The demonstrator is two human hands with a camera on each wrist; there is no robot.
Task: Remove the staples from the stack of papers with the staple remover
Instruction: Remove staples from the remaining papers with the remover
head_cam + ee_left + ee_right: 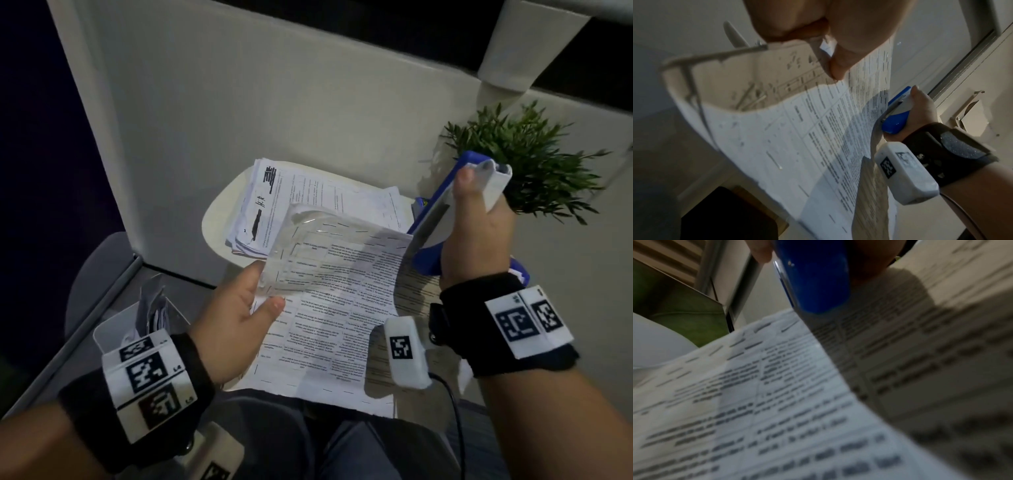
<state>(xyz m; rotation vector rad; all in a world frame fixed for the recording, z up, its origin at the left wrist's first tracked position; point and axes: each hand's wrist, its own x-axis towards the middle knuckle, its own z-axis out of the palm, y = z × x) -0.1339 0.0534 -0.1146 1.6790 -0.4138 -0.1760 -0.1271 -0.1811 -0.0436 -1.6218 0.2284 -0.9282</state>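
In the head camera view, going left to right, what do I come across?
Container of paper scraps → left hand → held sheet → right hand gripping the blue tool → plant.

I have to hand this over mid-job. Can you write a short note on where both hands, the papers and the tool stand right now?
Left hand: pinches the left edge of the printed sheets, which are lifted and curling over the lap.
Right hand: grip closed on the blue and white staple remover, raised at the sheets' upper right corner.
Other papers lie stacked on the small white table behind.
Done: cannot tell how many staples are out.
Left: staples show along the held sheets' margins; work through those.
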